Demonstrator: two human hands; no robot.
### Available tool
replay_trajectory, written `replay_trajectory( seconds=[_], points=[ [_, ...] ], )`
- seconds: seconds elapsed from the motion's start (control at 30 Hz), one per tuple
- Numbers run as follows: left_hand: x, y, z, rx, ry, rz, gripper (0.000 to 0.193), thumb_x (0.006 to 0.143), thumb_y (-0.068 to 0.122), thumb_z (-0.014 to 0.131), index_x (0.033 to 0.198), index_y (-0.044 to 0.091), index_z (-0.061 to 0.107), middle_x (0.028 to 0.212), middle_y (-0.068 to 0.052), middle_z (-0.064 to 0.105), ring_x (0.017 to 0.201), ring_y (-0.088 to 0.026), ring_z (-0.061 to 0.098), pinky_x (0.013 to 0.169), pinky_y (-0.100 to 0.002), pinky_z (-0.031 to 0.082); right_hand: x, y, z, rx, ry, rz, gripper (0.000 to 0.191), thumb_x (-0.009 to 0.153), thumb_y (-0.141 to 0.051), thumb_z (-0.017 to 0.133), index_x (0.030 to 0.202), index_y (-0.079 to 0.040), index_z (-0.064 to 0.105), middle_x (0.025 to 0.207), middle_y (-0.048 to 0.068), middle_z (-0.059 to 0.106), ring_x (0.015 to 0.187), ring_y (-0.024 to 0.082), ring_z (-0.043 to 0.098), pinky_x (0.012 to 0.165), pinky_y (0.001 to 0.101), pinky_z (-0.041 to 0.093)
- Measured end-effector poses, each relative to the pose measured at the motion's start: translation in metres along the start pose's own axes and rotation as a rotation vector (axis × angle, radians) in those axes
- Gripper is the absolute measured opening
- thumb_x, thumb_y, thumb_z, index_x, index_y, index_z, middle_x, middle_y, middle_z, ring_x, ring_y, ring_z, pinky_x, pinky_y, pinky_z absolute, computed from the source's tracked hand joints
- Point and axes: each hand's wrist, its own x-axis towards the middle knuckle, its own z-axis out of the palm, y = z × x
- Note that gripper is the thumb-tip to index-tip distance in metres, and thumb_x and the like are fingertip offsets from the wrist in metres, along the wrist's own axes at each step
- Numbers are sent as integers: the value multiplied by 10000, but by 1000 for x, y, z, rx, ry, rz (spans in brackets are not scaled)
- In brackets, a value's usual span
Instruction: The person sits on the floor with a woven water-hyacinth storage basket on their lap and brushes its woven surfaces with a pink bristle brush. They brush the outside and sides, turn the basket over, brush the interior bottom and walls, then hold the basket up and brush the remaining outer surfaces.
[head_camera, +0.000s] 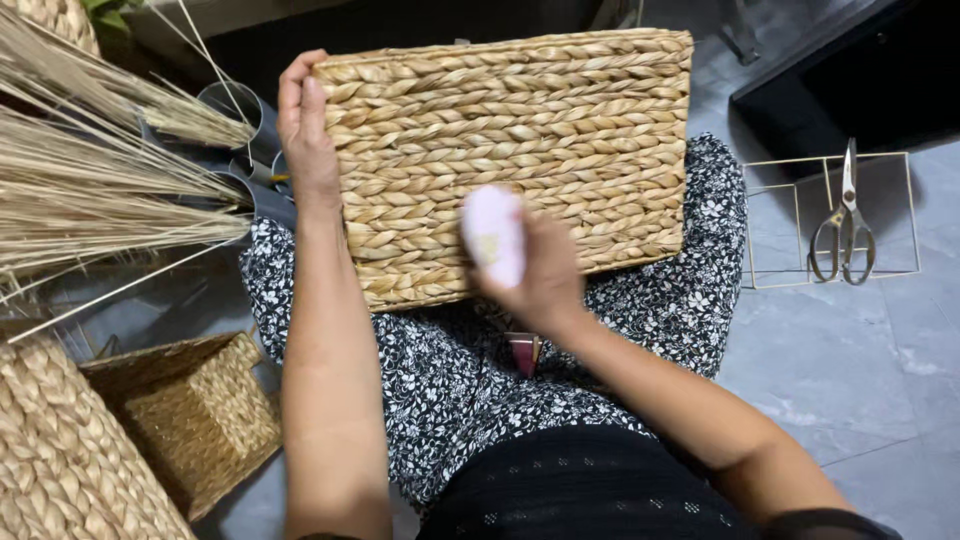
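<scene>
Across the person's lap, a rectangular woven seagrass basket (515, 160) lies base up: light, stiff, rough plaited, probably best gripped at its edges. Left hand (308, 130) lies flat, fingers extended, against the 9 o'clock edge. Right hand (535, 270) is closed round a smooth pink oval object (493, 235) at 6 o'clock. Scissors (845, 225) lie on the floor at 3 o'clock.

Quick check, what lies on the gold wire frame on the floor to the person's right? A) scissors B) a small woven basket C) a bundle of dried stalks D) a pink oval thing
A: the scissors lie across the gold wire frame on the grey floor.
</scene>
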Motion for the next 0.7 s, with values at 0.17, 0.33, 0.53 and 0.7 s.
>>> replay_trajectory(
  seconds=[0.17,0.33,0.53,0.7],
  points=[
    [-2,6,3,-87,12,-68,277,1139,244,509,1330,66,599,1246,-20,615,1160,-115,561,1070,-274,442,12,-59,13,69,-169,-154,902,699,-454,884,1406,-53,492,1017,125,574,948,306,560,836,483,436],
    [-3,6,4,-75,17,-73,286,1140,254,521,1339,65,598,1219,-25,616,1135,-114,559,1055,-271,445,-12,12,-14,-62,-143,-44,924,663,-426,897,1397,-92,447,1041,144,599,952,318,572,851,474,445],
    [-6,6,3,-55,7,-76,305,1136,282,535,1349,70,589,1241,-26,613,1150,-108,554,1062,-263,435,-51,122,-77,-306,141,243,952,744,-377,904,1491,-35,424,1286,187,606,1143,349,605,948,489,485],
    [1,7,6,-47,14,-68,325,1123,289,531,1344,58,591,1263,-36,625,1163,-114,563,1071,-275,438,-44,111,-68,-132,271,342,902,817,-416,857,1503,-27,421,1362,199,576,1220,346,584,1023,485,497]
  ],
)
